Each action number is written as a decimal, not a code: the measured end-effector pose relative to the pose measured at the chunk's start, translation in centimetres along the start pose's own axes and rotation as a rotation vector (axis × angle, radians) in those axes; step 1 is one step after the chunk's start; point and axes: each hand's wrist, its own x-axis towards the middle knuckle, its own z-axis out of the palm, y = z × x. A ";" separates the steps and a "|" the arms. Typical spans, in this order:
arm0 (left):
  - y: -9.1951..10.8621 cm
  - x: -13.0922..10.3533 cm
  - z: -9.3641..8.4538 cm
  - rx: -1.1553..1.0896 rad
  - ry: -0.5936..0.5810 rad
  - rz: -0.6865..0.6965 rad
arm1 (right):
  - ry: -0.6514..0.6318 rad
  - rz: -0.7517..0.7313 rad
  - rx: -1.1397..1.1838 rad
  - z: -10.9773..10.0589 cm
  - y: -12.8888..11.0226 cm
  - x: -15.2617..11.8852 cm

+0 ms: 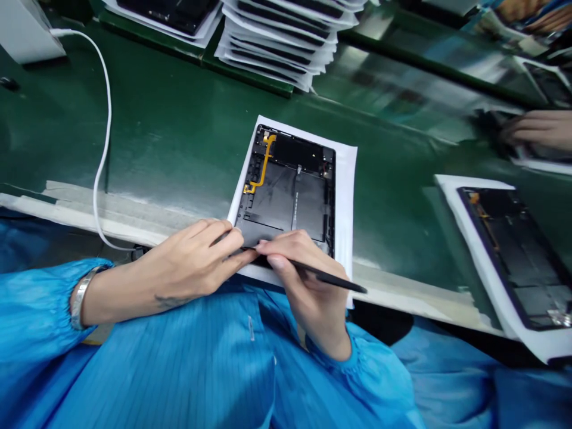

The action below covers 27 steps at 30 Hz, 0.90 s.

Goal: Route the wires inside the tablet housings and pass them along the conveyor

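Observation:
An opened tablet (286, 190) with black inner parts and an orange ribbon cable (264, 167) lies on a white sheet (345, 202) near the bench's front edge. My right hand (308, 268) grips a thin black tool (337, 280), its rear end pointing right and its tip hidden at the fingertips over the tablet's near edge. Beside it my left hand (196, 256) rests at the tablet's near left corner, fingers bent and fingertips close to the right hand's. Whether the left fingers pinch anything is hidden.
A second opened tablet (513, 250) lies on white sheets at the right. Stacked tablets and sheets (286, 36) stand at the back. A white cable (107, 119) crosses the green bench (165, 131) at left. Another person's hand (540, 128) is at far right.

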 end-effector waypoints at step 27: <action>-0.9 -1.5 1.4 -0.142 0.181 0.003 | -0.220 -0.022 -0.051 -1.6 -0.1 1.0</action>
